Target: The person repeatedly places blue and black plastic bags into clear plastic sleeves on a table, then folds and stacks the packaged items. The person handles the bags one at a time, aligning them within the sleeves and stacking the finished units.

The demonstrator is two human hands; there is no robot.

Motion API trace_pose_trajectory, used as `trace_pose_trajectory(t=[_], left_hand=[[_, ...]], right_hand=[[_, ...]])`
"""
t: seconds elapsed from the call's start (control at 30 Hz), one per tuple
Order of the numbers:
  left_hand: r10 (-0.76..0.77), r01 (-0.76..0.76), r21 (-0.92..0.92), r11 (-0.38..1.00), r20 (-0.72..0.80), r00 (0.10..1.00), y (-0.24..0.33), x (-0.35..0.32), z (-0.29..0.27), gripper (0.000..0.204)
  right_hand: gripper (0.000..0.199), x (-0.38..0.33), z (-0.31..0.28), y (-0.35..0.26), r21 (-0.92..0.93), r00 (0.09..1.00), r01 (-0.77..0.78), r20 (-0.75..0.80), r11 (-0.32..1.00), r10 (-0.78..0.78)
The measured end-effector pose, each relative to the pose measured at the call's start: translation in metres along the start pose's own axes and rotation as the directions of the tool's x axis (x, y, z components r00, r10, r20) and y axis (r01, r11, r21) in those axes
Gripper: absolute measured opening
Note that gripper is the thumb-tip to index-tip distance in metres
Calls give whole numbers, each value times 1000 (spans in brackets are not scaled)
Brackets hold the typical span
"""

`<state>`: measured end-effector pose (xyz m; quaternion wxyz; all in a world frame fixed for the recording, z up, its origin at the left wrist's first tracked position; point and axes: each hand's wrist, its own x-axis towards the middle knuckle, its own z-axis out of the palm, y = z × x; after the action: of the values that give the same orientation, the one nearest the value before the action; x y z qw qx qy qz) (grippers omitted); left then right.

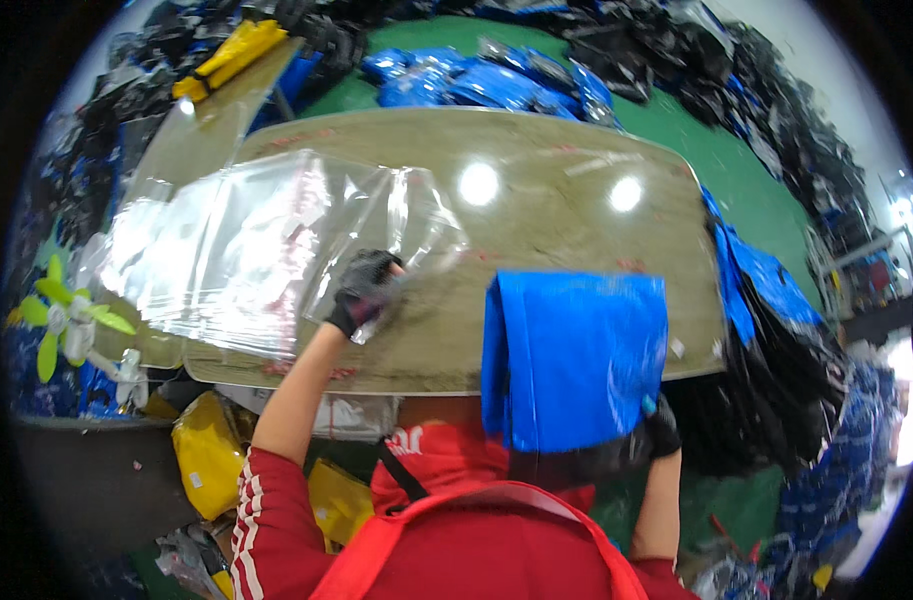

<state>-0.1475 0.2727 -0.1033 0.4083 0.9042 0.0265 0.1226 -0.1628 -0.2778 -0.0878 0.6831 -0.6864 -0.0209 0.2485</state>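
Note:
My left hand (367, 287), in a dark fingerless-looking glove, is closed at the edge of a clear plastic bag (391, 215) on the table. The bag's right side is smeared by motion. Under and beside it, to the left, lies a stack of clear plastic bags (231, 250), shiny and partly overlapping. Off the table's near edge hangs a folded blue sheet-like item (576, 360) with a black lower part. My right hand (661, 428), gloved too, grips its lower right corner; the fingers are mostly hidden.
The brownish table (566, 220) has a pale rim. Blue and black material (766, 290) hangs over its right end. Packed blue bundles (486, 80) lie on the green floor beyond. A green-bladed fan (66, 318) stands at the left; yellow items (211, 455) lie below the near edge.

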Motion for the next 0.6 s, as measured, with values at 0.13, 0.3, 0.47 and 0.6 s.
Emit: trace_pose_trajectory(t=[0.13,0.3,0.47,0.6], left_hand=[[405,-404,263,876,53,913,45,-24,78,18],[262,-269,248,931,62,963,50,-21,76,19],[256,-252,185,950,4,967,52,-16,76,17],[222,-201,217,955,-75,972,49,-16,88,15]], right_hand=[[63,7,-17,-29,44,962,-131,-237,990,138],[52,21,-26,-45,-11,980,-186,-72,982,185],[40,33,-26,-51,154,946,-313,-39,937,322],[33,39,-23,-53,183,960,-269,-27,946,278]])
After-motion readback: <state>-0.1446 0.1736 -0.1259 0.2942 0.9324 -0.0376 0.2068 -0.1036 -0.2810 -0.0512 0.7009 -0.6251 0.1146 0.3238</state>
